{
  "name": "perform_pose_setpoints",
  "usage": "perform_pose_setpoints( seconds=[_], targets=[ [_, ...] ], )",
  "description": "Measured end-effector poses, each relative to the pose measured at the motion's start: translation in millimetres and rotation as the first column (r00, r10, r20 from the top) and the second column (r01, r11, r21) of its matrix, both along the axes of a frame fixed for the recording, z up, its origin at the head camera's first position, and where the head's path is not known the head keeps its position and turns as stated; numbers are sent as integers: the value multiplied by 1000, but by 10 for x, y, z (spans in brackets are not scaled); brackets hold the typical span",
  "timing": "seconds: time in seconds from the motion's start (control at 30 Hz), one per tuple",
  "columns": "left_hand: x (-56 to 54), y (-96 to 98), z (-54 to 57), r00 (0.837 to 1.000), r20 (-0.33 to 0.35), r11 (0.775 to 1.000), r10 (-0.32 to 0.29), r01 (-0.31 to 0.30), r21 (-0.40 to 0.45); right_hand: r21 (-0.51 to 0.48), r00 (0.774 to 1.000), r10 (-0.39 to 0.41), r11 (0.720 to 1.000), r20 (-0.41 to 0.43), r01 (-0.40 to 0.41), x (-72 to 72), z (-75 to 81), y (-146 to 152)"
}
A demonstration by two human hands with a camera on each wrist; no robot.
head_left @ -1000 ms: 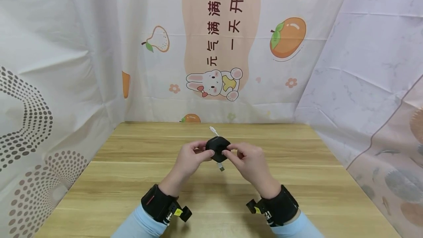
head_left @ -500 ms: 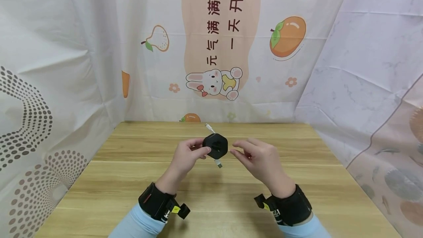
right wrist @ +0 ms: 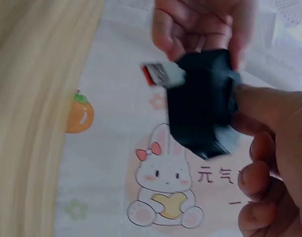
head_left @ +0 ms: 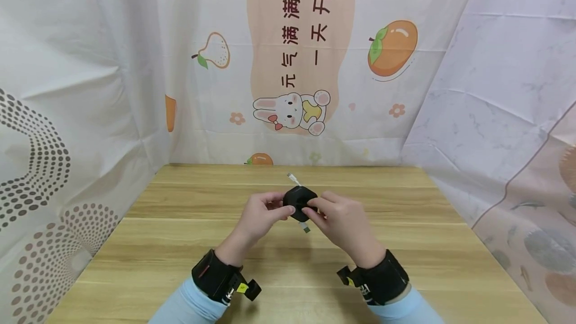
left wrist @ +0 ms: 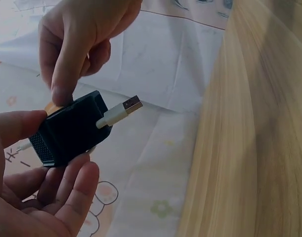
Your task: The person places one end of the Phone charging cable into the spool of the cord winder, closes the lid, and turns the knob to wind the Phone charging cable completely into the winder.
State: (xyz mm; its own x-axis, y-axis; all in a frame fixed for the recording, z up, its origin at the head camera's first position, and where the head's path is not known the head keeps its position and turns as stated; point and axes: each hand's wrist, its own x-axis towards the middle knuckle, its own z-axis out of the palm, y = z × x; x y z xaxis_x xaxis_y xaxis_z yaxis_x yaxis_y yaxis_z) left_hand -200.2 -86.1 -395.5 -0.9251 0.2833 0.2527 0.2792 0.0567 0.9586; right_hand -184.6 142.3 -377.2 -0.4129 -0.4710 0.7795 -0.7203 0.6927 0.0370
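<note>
A black hexagonal cable winder (head_left: 299, 195) is held up above the table. Its white cable pokes out at two sides: a USB plug (left wrist: 127, 108) on the near side and a smaller white connector (head_left: 293, 179) on the far side. My left hand (head_left: 258, 216) grips the winder by its edge, thumb on the upper face and fingers beneath. Thumb and index finger of my right hand (head_left: 344, 221) pinch at the middle of the winder's upper face, the other fingers curled in. What exactly lies between those fingertips is hidden. The right wrist view shows the winder (right wrist: 195, 98) blurred.
Below the hands is a wood-grain table (head_left: 180, 244). A printed white cloth (head_left: 211, 89) hangs behind its far edge, with more cloths at the left (head_left: 121, 64) and right (head_left: 472, 89). Both wrists wear black camera straps (head_left: 218, 276).
Half a second ago my right hand was off the winder, to its right; now it is back on the upper face. The winder has shifted slightly right and tilted, still in the left hand.
</note>
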Motion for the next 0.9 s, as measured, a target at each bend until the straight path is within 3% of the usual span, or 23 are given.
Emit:
perform_pose_setpoints(
  seconds=[0.2,0.37,0.5,0.67,0.8,0.9],
  targets=[
    [28,39,1,998,-58,999,9,-11,-35,-72,998,-50,996,49,54,-23,-90,-105],
    [52,59,-1,993,-112,997,34,-41,-59,-158,980,-50,984,191,81,-13,-96,-165],
    [60,74,-5,985,-160,995,60,-73,-75,-246,950,-9,965,311,89,-8,-90,-187],
    [55,86,-22,978,-195,992,80,-97,-78,-345,895,56,932,443,113,-8,-83,-198],
    [54,91,-31,976,-197,992,88,-104,-71,-393,849,94,908,521,141,-2,-69,-196],
    [55,88,-29,976,-196,991,93,-110,-75,-397,830,105,906,547,147,5,-64,-189]
  ],
)
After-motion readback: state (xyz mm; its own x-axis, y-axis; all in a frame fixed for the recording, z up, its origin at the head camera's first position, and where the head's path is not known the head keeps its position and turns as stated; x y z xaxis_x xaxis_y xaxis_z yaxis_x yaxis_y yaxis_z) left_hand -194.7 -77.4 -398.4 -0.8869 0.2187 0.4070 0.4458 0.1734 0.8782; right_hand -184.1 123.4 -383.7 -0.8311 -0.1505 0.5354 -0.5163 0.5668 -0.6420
